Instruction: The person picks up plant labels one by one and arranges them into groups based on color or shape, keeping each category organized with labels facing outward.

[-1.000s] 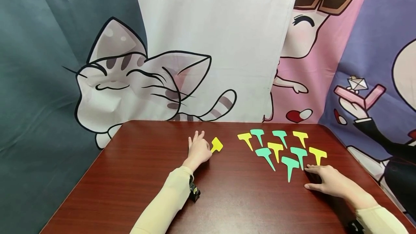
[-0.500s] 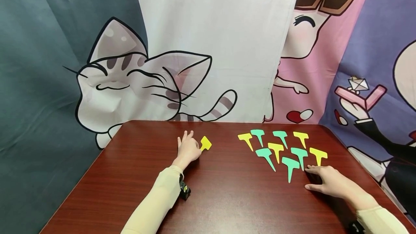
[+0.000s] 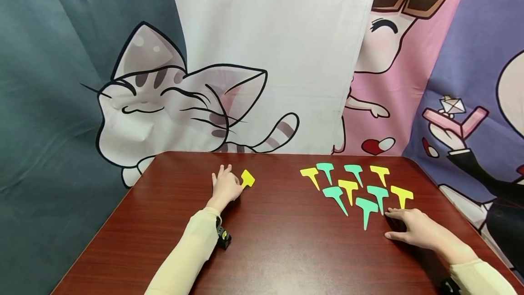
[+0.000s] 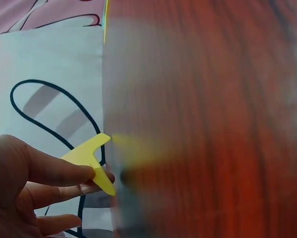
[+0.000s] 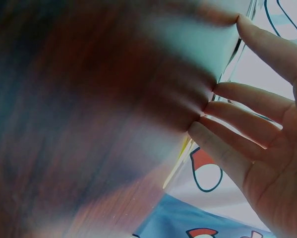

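Note:
My left hand (image 3: 225,187) pinches a yellow T-shaped plant label (image 3: 247,179) between thumb and forefinger, over the left half of the table. In the left wrist view the label (image 4: 80,155) stands tilted, one edge close to the wood, with the thumb on its near face. At the right, my right hand (image 3: 423,232) rests its fingertips on the table, fingers spread and holding nothing. Just beyond its fingertips are a green label (image 3: 377,192) and a yellow label (image 3: 402,193). The right wrist view shows the fingers (image 5: 252,99) extended to the tabletop.
Several more green and yellow T-shaped labels lie loosely grouped on the right half of the table, among them a front green one (image 3: 366,205) and a leftmost yellow one (image 3: 309,173). A cartoon-printed cloth (image 3: 278,58) hangs behind the brown table's (image 3: 286,249) far edge.
My left hand has moved left across the table with the yellow plant label pinched in it, farther from the group. My right hand has stayed in place.

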`<state>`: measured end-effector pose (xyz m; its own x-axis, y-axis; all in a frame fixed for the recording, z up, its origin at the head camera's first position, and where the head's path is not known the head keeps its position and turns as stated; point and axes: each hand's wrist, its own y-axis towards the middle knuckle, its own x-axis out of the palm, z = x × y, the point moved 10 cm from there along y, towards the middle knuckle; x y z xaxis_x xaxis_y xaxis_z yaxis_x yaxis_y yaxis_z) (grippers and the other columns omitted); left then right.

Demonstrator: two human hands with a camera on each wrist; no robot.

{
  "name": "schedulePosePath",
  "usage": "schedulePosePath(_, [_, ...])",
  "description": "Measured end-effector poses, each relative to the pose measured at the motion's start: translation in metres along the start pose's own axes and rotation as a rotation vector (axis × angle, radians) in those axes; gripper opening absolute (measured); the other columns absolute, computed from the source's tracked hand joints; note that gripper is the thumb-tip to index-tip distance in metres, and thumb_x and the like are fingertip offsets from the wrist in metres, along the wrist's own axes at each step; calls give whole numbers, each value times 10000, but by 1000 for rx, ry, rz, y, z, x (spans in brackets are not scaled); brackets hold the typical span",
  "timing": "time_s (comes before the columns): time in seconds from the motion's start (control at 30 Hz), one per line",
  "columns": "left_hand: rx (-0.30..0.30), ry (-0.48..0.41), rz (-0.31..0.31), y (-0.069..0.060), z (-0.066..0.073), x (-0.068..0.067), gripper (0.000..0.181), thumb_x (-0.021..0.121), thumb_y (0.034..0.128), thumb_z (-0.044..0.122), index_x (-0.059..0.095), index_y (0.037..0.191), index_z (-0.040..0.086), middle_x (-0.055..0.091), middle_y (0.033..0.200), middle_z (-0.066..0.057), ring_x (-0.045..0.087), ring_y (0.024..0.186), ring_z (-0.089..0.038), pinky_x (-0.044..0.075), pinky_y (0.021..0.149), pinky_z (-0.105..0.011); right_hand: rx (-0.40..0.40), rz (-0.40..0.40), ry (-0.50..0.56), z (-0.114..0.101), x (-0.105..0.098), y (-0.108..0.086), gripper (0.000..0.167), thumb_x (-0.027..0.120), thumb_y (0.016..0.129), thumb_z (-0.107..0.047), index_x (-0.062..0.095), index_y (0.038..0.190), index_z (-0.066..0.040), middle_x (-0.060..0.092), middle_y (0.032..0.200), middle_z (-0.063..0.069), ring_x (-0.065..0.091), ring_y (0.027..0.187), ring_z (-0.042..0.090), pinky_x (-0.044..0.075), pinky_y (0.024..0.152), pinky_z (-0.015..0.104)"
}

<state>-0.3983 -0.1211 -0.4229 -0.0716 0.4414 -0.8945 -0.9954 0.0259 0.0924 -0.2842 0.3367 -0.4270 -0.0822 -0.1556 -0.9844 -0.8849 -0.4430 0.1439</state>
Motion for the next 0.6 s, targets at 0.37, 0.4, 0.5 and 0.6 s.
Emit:
schedulePosePath(0.37, [-15,0,-5,1,-10,-3,284,586,797,97,626,516,108,350,1503,-192,127,1451,-395,62,1128,-639,6,-1,1,0,-1,1,610,804,672,-461,714,1037,20,700,1046,173,664,968,355,527,796,497])
schedulePosePath(0.4, [-16,-1,-5,1,-11,-3,286,585,792,92,623,509,104,353,1502,-192,127,1451,-395,62,1127,-639,7,-3,3,0,0,1,611,804,671,-463,714,1036,20,700,1045,173,664,968,355,527,796,497])
schedulePosePath(0.5, [-21,-5,-7,1,-15,-4,295,582,786,83,616,494,99,353,1501,-195,121,1451,-399,58,1127,-641,7,-9,4,1,0,1,615,803,671,-468,715,1035,18,701,1045,171,664,968,353,528,797,495])
schedulePosePath(0.6, [-28,-3,-10,1,-17,-5,293,576,779,75,613,490,100,350,1503,-194,115,1453,-396,59,1128,-637,6,-14,6,2,1,1,618,800,672,-476,715,1036,16,700,1047,170,664,969,352,528,798,495])
